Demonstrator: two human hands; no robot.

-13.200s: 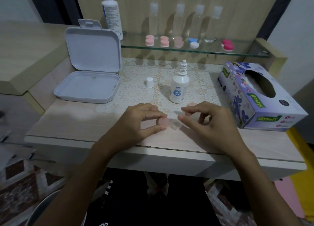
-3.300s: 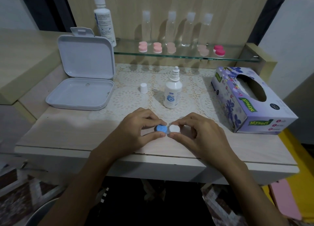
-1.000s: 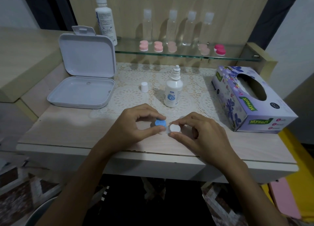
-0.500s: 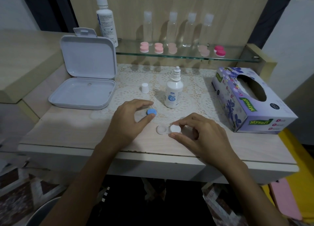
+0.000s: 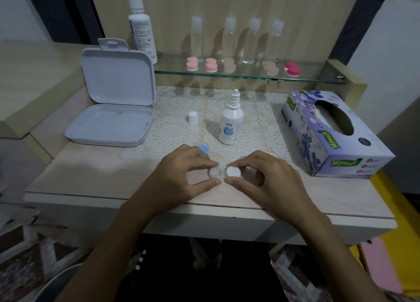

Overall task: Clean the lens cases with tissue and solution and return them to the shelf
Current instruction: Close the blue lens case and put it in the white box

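Left hand: the left hand has come back from the blue cap and now pinches the open left cup of the case between thumb and finger.
Right hand: the right hand pinches the white cap on the right cup, with its fingers curled round it.
Case: it lies on the tabletop in the lower middle of the frame, between the two hands.
Blue cap: the blue cap is off now. Half a second ago the left hand was carrying it. Now it lies just above the left hand, partly hidden.
What this means: one cup is open and ready to be cleaned. The white cap probably comes off next.
Solution: the small bottle stands open in the middle of the frame, with its cap just to the left.
Tissue: the tissue box sits at the right. No tissue has been pulled out yet.
Shelf: the glass shelf at the top holds the pink cases. This case is not back there yet.
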